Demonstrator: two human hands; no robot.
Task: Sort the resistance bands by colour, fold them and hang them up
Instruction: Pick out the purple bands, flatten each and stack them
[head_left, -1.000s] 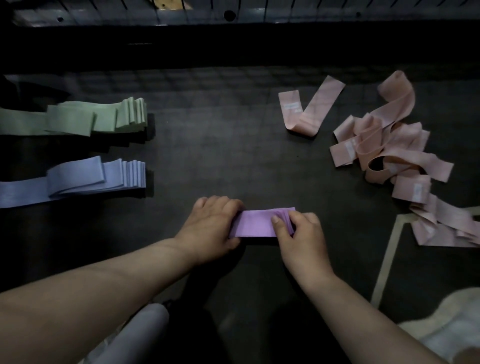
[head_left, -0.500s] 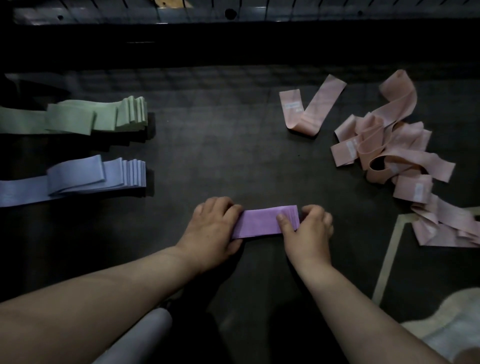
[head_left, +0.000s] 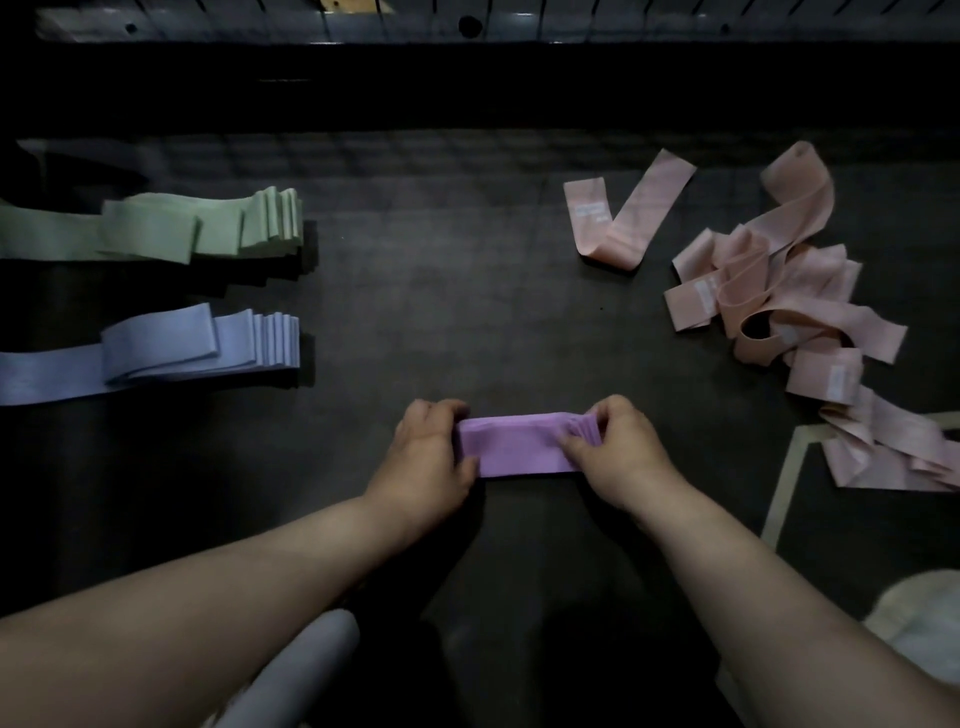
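Note:
A stack of folded purple bands (head_left: 514, 446) lies on the dark floor mat in front of me. My left hand (head_left: 428, 457) grips its left end with curled fingers. My right hand (head_left: 613, 447) pinches the fanned right ends between thumb and fingers. At the left lie a folded green stack (head_left: 208, 228) and, nearer, a folded blue stack (head_left: 208, 345). A loose heap of pink bands (head_left: 779, 306) sprawls at the right, with one pink band (head_left: 618, 218) bent in a V apart from it.
A dark ledge and a grey slatted panel (head_left: 467, 21) run along the far side. A pale tape line (head_left: 784, 478) marks the mat at the right. A pale fuzzy object (head_left: 919, 618) sits at the lower right, and a grey trouser leg (head_left: 306, 665) shows below.
My right hand has shifted along the purple stack's right end, from thumb on top to pinching the fanned edges. The stack sits slightly flatter and straighter. My left hand has barely moved.

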